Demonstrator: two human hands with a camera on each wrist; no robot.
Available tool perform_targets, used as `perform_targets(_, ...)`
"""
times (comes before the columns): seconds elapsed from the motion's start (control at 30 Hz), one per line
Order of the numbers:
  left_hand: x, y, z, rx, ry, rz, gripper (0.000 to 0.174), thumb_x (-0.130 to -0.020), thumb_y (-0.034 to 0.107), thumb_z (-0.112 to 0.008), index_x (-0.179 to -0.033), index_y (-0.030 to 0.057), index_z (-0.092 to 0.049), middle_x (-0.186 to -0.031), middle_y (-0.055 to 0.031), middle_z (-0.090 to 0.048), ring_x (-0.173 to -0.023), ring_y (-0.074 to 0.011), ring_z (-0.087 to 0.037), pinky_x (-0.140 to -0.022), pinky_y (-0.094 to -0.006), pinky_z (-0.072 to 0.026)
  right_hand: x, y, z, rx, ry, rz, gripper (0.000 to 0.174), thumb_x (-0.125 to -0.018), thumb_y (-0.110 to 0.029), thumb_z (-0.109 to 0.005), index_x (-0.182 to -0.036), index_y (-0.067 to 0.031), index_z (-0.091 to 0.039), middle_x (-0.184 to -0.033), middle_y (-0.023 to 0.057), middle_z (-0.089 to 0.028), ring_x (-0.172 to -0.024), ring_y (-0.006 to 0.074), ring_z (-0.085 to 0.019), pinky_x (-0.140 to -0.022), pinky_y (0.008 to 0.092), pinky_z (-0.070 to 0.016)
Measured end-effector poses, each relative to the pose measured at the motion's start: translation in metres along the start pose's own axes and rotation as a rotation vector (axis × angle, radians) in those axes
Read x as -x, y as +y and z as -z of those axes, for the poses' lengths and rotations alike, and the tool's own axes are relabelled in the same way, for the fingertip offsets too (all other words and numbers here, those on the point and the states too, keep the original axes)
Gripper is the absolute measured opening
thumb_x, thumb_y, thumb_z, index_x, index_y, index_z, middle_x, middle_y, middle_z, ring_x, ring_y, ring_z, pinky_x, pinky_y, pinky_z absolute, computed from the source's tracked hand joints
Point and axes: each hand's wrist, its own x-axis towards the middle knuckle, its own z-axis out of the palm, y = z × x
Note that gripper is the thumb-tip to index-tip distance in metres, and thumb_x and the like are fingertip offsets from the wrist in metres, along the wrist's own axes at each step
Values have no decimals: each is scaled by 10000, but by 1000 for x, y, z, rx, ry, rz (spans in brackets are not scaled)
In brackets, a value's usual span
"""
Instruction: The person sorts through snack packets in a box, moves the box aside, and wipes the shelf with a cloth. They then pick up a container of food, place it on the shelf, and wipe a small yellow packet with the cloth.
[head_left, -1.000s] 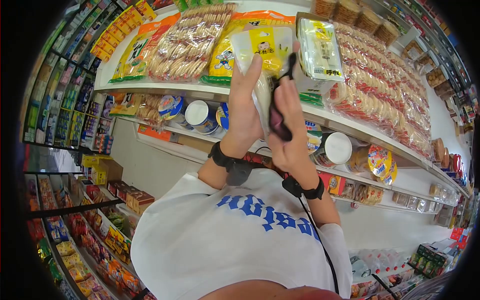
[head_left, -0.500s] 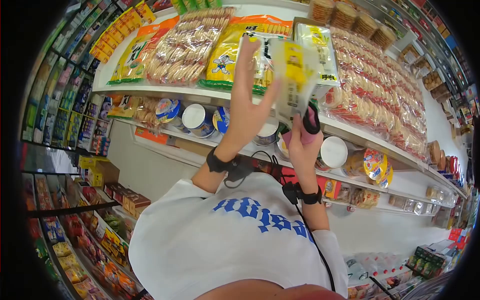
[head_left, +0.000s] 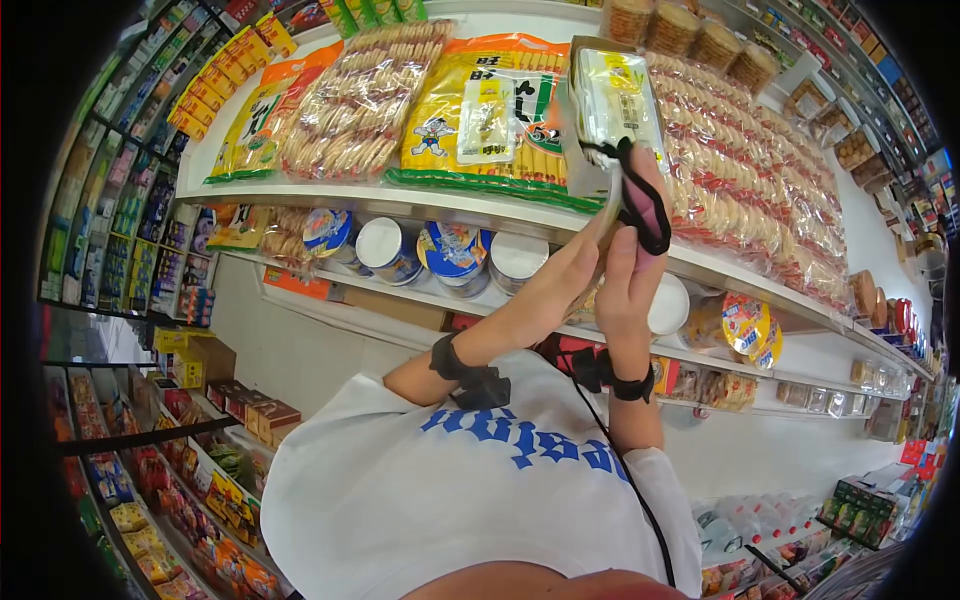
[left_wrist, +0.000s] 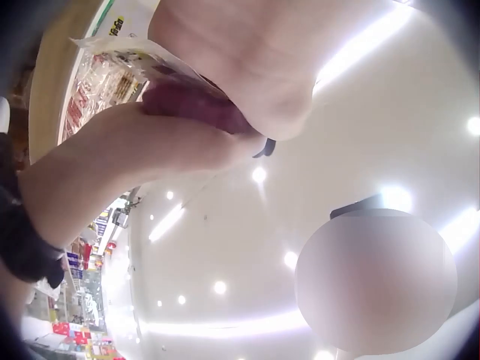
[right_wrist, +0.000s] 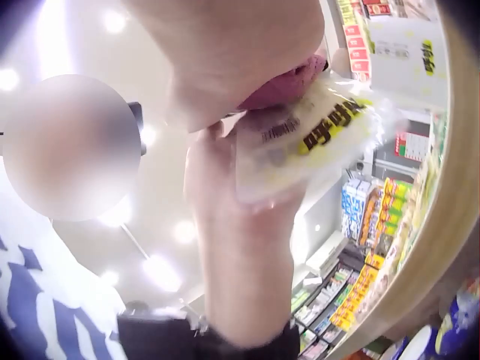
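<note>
In the head view my left hand (head_left: pixel 555 290) holds a flat white-and-yellow plastic packet (head_left: pixel 613 195), seen nearly edge-on. Bold black characters and a barcode show on this packet (right_wrist: pixel 322 142) in the right wrist view; my left fingertips are hidden behind it. My right hand (head_left: pixel 630 270) grips a pink cloth (head_left: pixel 645 205) with black edging, thumb toward me. Its fingers bring the cloth against the packet, and the two hands nearly meet. From the left wrist, the cloth (left_wrist: pixel 195 106) appears as a dark pink strip between the hands.
A box of similar packets (head_left: pixel 620 95) stands on the shelf (head_left: pixel 340 195) just beyond the hands. One packet (head_left: pixel 487 122) lies on a big yellow snack bag (head_left: pixel 425 115). Bagged round crackers (head_left: pixel 740 170) fill the right side. White-lidded tubs (head_left: pixel 378 243) line the lower shelf.
The packet was held between both hands, then swung rightward with my right hand while my left opened away. Now the left hand has moved right onto it, uncovering the packet on the yellow bag.
</note>
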Motion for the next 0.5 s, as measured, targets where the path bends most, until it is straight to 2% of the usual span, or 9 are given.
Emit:
perform_targets(0.07,-1,5,-2,10,69,-72,713,-1100,442,-332,-1611,11,-84,-1660,-86,-175,-1513,-200,-207,-1228,-357,-185,6,-4,-18,-175,103,-62,622,-934,-157,-502,-1490,95,-381,-1566,231,-385,-1502,337,-302,-1207,433,-251)
perform_targets(0.1,-3,13,-6,154,187,-127,665,-1099,402,-371,-1596,7,-177,-1624,-102,-297,-1462,-205,-336,-1189,-357,-291,16,-8,-21,-71,-20,-52,632,-917,-178,-531,-1485,69,-409,-1571,226,-380,-1498,361,-301,-1206,457,-248)
perform_targets(0.2,-18,58,3,156,379,-168,567,-1096,342,-388,-1540,0,-306,-1493,-150,-487,-1326,-207,-509,-1073,-340,-423,38,-18,-29,242,-365,128,658,-861,-232,-607,-1467,-5,-490,-1583,212,-371,-1483,425,-305,-1201,527,-242)
perform_targets(0.23,-29,63,10,220,384,-257,520,-1095,310,-394,-1510,-2,-363,-1425,-172,-567,-1261,-207,-579,-1014,-333,-479,37,-17,-26,261,-373,152,657,-851,-221,-613,-1462,-9,-497,-1578,211,-377,-1478,427,-310,-1198,537,-243)
perform_targets(0.3,-23,62,5,211,315,-258,520,-1092,300,-426,-1511,-1,-360,-1478,-192,-507,-1284,-215,-562,-1043,-348,-469,32,-14,-18,299,-386,206,658,-831,-199,-625,-1453,-18,-511,-1569,208,-391,-1468,430,-322,-1194,556,-243)
perform_targets(0.33,-19,60,-2,212,305,-247,518,-1089,292,-444,-1509,0,-362,-1483,-184,-501,-1282,-214,-563,-1045,-350,-470,34,-10,-22,275,-193,189,637,-867,-148,-601,-1481,-29,-474,-1551,204,-419,-1468,391,-345,-1194,520,-255)
perform_targets(0.37,-13,46,3,250,350,-177,513,-1080,284,-485,-1493,-4,-387,-1466,-157,-513,-1280,-215,-560,-1056,-354,-466,32,-13,-23,105,-80,41,623,-895,-122,-583,-1496,-29,-448,-1550,204,-422,-1473,356,-342,-1171,477,-304)
perform_targets(0.4,-13,40,-2,200,446,-183,455,-1078,247,-478,-1455,-1,-420,-1379,-141,-577,-1216,-237,-615,-1025,-394,-505,30,-12,-21,-45,-2,-83,595,-912,-114,-591,-1482,-20,-450,-1476,169,-468,-1349,299,-405,-1088,428,-356)
perform_targets(0.5,-12,42,18,138,459,-132,443,-1070,276,-510,-1417,2,-479,-1297,-114,-630,-1156,-199,-637,-976,-358,-524,34,-11,-1,-454,-32,-552,513,-962,-87,-615,-1442,5,-457,-1253,64,-606,-978,129,-594,-841,278,-513)
